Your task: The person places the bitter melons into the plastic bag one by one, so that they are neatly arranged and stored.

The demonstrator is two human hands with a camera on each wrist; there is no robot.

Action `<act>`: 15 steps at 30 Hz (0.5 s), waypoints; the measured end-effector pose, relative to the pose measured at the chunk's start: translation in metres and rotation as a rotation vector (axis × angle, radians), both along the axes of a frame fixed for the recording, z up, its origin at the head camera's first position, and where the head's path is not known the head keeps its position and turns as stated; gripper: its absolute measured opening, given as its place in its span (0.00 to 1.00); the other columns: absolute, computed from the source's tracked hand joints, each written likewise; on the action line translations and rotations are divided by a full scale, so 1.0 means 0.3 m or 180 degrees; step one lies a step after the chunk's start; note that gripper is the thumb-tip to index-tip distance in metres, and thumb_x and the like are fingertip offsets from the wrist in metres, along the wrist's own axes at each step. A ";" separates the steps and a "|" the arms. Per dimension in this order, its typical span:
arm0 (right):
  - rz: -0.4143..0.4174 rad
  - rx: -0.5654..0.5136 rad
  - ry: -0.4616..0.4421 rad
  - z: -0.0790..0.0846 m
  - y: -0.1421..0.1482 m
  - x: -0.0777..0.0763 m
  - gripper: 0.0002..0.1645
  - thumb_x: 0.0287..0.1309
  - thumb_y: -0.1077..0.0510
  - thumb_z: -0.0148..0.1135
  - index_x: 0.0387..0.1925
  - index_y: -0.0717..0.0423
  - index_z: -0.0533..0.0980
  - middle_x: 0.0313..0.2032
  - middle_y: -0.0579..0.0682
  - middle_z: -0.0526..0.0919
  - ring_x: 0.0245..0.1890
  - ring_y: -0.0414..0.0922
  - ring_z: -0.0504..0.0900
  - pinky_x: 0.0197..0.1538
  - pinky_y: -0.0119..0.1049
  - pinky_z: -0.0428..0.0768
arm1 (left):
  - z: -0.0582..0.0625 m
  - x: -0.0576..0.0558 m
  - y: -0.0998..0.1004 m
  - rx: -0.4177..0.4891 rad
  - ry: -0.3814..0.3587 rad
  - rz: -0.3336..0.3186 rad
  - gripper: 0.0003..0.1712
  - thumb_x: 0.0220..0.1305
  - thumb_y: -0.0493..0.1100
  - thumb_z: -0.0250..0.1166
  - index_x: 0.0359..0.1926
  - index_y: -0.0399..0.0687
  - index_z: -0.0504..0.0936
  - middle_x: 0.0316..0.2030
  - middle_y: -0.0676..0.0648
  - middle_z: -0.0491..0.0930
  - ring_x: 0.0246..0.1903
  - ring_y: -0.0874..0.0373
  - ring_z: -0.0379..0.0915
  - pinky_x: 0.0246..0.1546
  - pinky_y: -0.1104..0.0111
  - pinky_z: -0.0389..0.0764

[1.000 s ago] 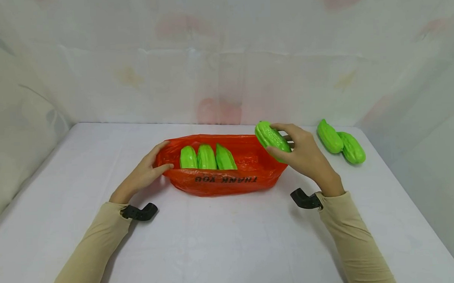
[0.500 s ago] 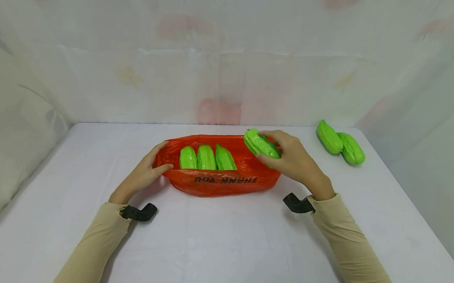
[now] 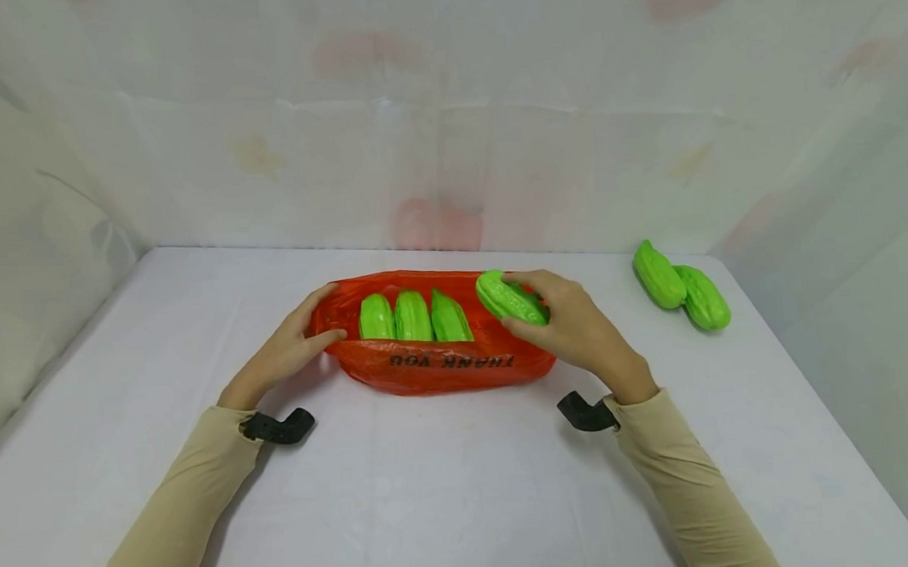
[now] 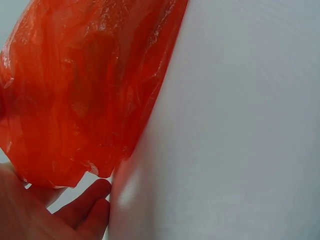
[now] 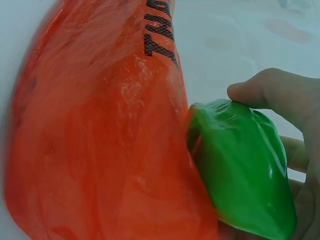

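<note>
A red plastic bag (image 3: 438, 377) printed THANK YOU lies with its mouth spread toward the back. Inside it, side by side, are three ridged green gourds (image 3: 413, 317). My left hand (image 3: 300, 337) holds the bag's left end, thumb at the front rim and fingers at the back; the left wrist view shows its fingers (image 4: 92, 205) beside the crumpled plastic (image 4: 80, 95). In my right hand (image 3: 576, 325) is another green gourd (image 3: 509, 298), gripped between thumb and fingers and tilted over the right part of the bag's mouth. The right wrist view has this gourd (image 5: 245, 165) right at the bag's edge.
Two more green gourds (image 3: 658, 276) lie touching at the back right of the white-covered table (image 3: 446, 492). A pale cloth backdrop (image 3: 449, 150) rises behind the table's far edge. Black wrist mounts (image 3: 279, 426) stick out from both sleeves.
My right hand has carried its gourd leftward and a little lower, from the bag's right end to over its opening. The left hand and the bagged gourds stay put.
</note>
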State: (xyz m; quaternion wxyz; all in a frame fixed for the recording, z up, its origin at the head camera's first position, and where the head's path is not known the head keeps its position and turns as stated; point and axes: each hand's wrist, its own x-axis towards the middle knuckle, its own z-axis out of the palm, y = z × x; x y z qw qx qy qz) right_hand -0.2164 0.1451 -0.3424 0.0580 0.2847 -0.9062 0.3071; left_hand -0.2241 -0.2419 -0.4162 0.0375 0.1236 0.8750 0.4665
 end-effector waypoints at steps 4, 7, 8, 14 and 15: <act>0.0019 0.0067 0.0006 -0.006 -0.011 -0.006 0.31 0.59 0.55 0.67 0.63 0.59 0.73 0.59 0.55 0.79 0.49 0.49 0.78 0.51 0.43 0.81 | -0.001 0.000 -0.001 -0.0017 -0.0006 0.0005 0.44 0.68 0.41 0.60 0.78 0.45 0.48 0.76 0.36 0.51 0.76 0.36 0.43 0.73 0.36 0.47; 0.0037 0.0113 0.0014 -0.008 -0.022 -0.009 0.30 0.58 0.55 0.66 0.62 0.59 0.73 0.57 0.54 0.80 0.47 0.48 0.77 0.48 0.42 0.81 | -0.004 -0.001 -0.003 -0.0021 0.0005 0.0004 0.44 0.68 0.41 0.60 0.78 0.46 0.48 0.76 0.36 0.51 0.76 0.36 0.44 0.73 0.36 0.47; 0.0046 0.0122 0.0012 -0.009 -0.026 -0.010 0.30 0.58 0.55 0.66 0.62 0.59 0.73 0.56 0.54 0.80 0.46 0.48 0.77 0.48 0.42 0.81 | -0.005 -0.001 -0.004 -0.0020 0.0010 0.0007 0.44 0.68 0.41 0.60 0.78 0.46 0.48 0.76 0.36 0.51 0.76 0.36 0.44 0.73 0.36 0.47; 0.0018 0.0205 -0.0084 -0.009 -0.050 -0.018 0.31 0.59 0.53 0.65 0.64 0.57 0.72 0.58 0.52 0.79 0.47 0.47 0.77 0.49 0.42 0.80 | -0.005 -0.003 -0.004 -0.0016 0.0020 0.0011 0.43 0.68 0.40 0.60 0.78 0.45 0.48 0.76 0.35 0.51 0.76 0.36 0.44 0.73 0.36 0.48; 0.0000 0.0214 -0.0104 -0.010 -0.053 -0.020 0.31 0.60 0.53 0.65 0.64 0.56 0.72 0.58 0.52 0.79 0.47 0.47 0.77 0.49 0.42 0.80 | -0.004 -0.003 -0.003 -0.0013 0.0015 0.0011 0.43 0.68 0.40 0.60 0.78 0.45 0.48 0.76 0.35 0.51 0.76 0.36 0.45 0.73 0.36 0.48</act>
